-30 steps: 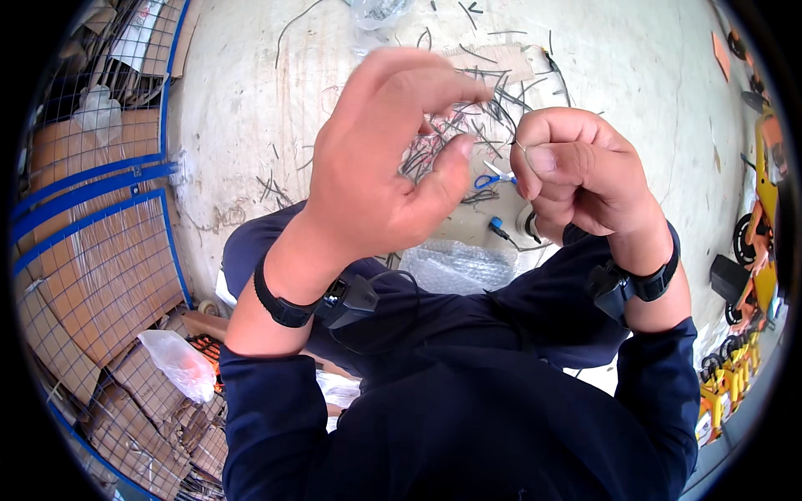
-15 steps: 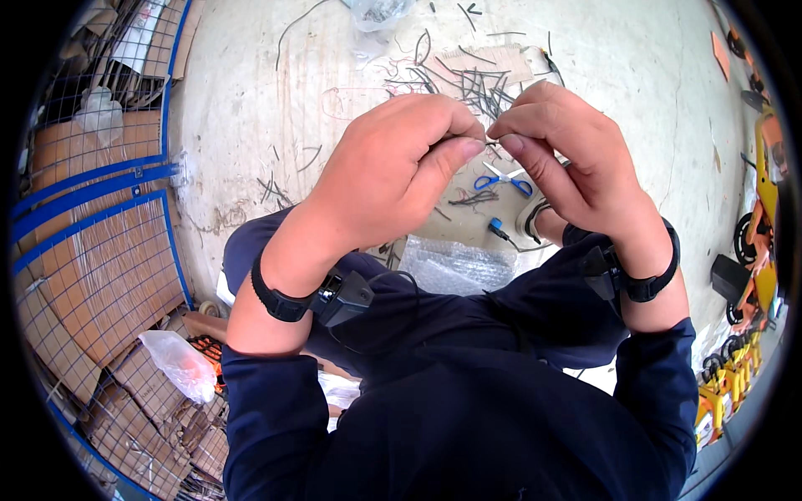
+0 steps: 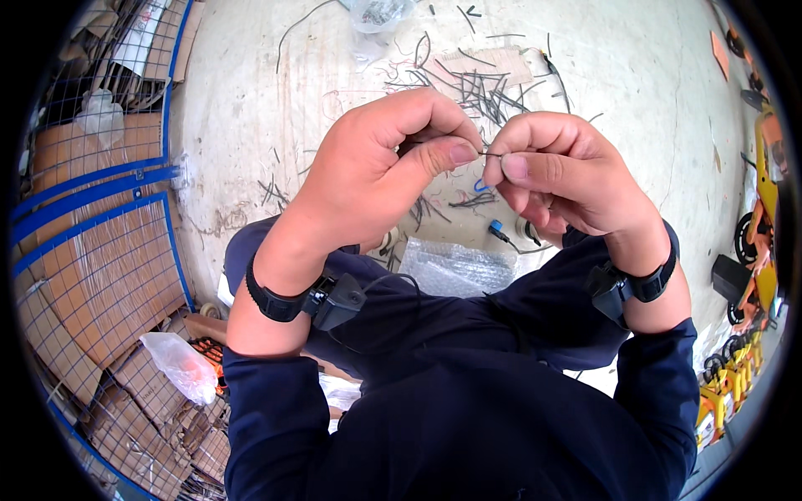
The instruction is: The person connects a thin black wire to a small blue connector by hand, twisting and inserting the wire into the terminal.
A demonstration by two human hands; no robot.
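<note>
Your left hand (image 3: 359, 167) and your right hand (image 3: 576, 167) each make a narrow grip, thumb against finger, and both pinch the thin dark wire (image 3: 492, 154). It crosses the small gap between your fingertips, perhaps held from two sides so that it is steady. Beside the right fingers a blue loop (image 3: 479, 186) shows, its rest hidden. Farther out, on the floor (image 3: 234, 142), dark cable pieces (image 3: 490, 98) lie heaped, maybe for easy reach. Bubble wrap (image 3: 455, 267) lies nearer your body.
</note>
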